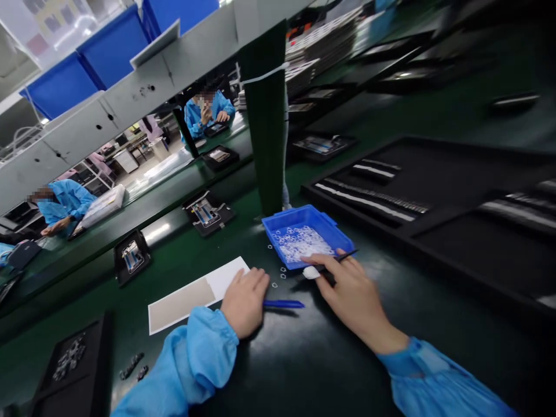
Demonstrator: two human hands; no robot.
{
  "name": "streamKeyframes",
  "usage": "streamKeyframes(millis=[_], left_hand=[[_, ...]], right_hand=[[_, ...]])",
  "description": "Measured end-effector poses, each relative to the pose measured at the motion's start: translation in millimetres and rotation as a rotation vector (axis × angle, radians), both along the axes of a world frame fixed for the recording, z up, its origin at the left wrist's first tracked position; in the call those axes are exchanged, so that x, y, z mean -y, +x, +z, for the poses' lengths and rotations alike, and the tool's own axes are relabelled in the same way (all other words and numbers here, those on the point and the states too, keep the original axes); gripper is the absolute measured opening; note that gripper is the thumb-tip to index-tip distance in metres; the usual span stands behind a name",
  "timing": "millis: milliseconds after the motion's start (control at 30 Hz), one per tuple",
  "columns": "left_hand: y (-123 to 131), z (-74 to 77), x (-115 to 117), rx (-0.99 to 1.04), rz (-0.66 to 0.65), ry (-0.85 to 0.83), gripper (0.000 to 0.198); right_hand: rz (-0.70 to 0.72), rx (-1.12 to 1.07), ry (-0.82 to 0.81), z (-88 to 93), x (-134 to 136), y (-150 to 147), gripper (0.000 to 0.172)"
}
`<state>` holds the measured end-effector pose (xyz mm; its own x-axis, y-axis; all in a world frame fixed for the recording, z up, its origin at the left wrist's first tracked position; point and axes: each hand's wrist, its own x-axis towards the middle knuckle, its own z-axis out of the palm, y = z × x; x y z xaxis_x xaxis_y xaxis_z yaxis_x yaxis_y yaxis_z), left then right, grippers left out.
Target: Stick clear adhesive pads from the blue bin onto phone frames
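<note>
My left hand (246, 302) is closed, its knuckles over the right end of a white and beige sheet (186, 306). A slim blue tool with a pointed end (284, 303) sticks out from its thumb side; whether it is a pen or tweezers I cannot tell. Fingers bent, my right hand (350, 292) grips a thin dark stick-like tool (350, 254) at the near edge of a blue plastic tray (271, 227). A small white piece (311, 272) shows at the thumb tip. Many tiny white rings (299, 242) fill the tray, and several (283, 276) lie on the table.
A green post (267, 133) stands behind the tray. To the right is a large black tray (434, 231) with strips of parts. Black trays with device parts (206, 214) line the back. Another black tray (93, 370) is front left. Two people in blue (69, 200) (221, 107) sit beyond.
</note>
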<state>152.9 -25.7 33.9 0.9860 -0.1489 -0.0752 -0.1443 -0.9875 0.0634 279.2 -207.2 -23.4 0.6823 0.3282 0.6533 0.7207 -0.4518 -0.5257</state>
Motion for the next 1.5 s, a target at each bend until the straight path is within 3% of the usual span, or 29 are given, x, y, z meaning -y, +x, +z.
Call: streamKeyframes(millis=[100, 200, 367, 467, 567, 667, 800, 900, 1000, 1133, 1333, 1500], left_hand=[[12.9, 0.8, -15.9, -0.020, 0.100, 0.071, 0.059], [35.8, 0.7, -24.1, -0.051, 0.125, 0.116, 0.061], [75.9, -0.3, -21.4, -0.084, 0.075, 0.119, 0.064], [85.3, 0.6, -12.2, -0.108, 0.008, 0.120, 0.062], [76.0, 4.5, 0.3, -0.148, -0.114, 0.106, 0.061], [49.5, 11.7, 8.6, -0.152, -0.224, 0.078, 0.058], [4.6, 19.1, 7.1, -0.109, -0.190, 0.126, 0.056], [-13.0, 15.0, 7.2, -0.142, -0.184, 0.189, 0.051], [-6.5, 3.7, 17.4, -0.110, -0.158, 0.199, 0.049], [16.2, -9.7, 33.0, -0.027, -0.189, 0.090, 0.047], [28.2, -21.5, 36.0, 0.061, 0.025, 0.007, 0.051], [26.8, -21.8, 45.2, 0.043, -0.103, -0.107, 0.050]], right_hand=[[-0.023, -0.035, 0.103, 4.1, -0.4, -3.6, 0.016], [-0.032, -0.050, 0.089, 4.7, -0.8, -2.9, 0.017], [-0.027, -0.007, -0.013, -0.7, 3.1, 6.9, 0.026], [-0.054, 0.018, 0.003, -1.4, 7.0, 12.1, 0.028], [-0.060, 0.014, 0.019, -0.5, 9.2, 14.2, 0.025], [-0.050, -0.019, 0.028, 0.3, 9.7, 13.9, 0.025], [-0.044, -0.066, 0.034, 1.8, 9.0, 12.1, 0.027], [-0.032, -0.085, 0.034, 3.9, 6.2, 10.5, 0.027], [-0.004, -0.102, 0.032, 4.4, 2.7, 8.5, 0.026], [0.015, -0.094, 0.038, -0.9, 2.1, 8.4, 0.023], [0.027, -0.005, 0.044, -11.3, 0.4, 18.1, 0.019], [-0.005, 0.016, 0.088, -7.3, 2.1, 14.3, 0.022]])
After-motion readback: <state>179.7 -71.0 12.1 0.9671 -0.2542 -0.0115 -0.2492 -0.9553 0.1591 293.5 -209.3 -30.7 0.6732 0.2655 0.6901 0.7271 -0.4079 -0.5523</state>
